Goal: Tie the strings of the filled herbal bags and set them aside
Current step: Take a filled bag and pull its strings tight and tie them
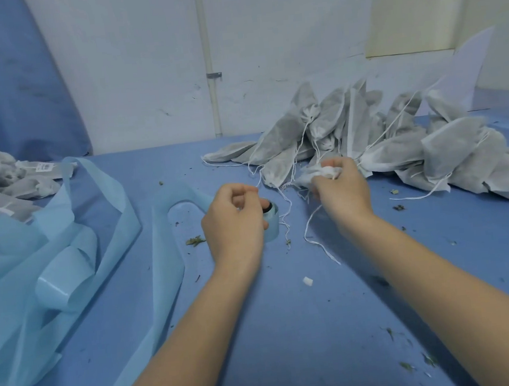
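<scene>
**Mid-tie, bag in right hand**

Our right hand grips the gathered neck of a bag, fingers curled round it, just in front of the pile of filled bags at the bench's far right. Our left hand pinches the string, which hangs loose between both hands down to the bench. A blue tape roll sits just behind the left hand. Labelled bags lie far left beside loose blue strips. Herb crumbs dot the bench.
</scene>
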Available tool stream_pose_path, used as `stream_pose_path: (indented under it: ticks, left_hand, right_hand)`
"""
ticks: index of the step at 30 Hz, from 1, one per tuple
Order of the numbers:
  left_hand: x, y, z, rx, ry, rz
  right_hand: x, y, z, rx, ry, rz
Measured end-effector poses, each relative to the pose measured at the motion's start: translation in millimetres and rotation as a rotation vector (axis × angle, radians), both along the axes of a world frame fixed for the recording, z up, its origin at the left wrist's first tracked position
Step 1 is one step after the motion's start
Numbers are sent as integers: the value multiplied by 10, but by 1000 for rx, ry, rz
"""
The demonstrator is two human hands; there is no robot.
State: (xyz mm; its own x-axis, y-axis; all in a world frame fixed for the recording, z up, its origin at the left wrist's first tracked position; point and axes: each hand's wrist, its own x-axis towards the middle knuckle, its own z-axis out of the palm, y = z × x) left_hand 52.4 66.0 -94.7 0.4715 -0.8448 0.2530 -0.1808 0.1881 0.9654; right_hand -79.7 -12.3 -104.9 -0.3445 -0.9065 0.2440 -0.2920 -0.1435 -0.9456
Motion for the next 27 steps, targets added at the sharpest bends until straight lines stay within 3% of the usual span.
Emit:
stream_pose_path:
  ticks: [4, 11, 15, 18, 22, 27]
  left_hand:
    - [-55, 21, -10, -30, -136, -33]
    - [-201, 131, -26, -211, -637, -268]
    - [-335, 186, 63, -138, -469, -452]
    - [-373, 184, 100, -72, -504, -522]
    - [-356, 172, 85, -7, -640, -476]
    - [-290, 151, 86, 2, -936, -329]
  right_hand:
    - [-234, 273, 134, 40, -254, 120]
    - [-426, 688, 280, 132, -332, 374]
    - [-411, 781, 296, 194, -325, 597]
    - [-389, 814, 264, 207, -338, 724]
    - [-387, 829, 219, 208, -154, 747]
    - [-418, 832, 191, 116, 209, 549]
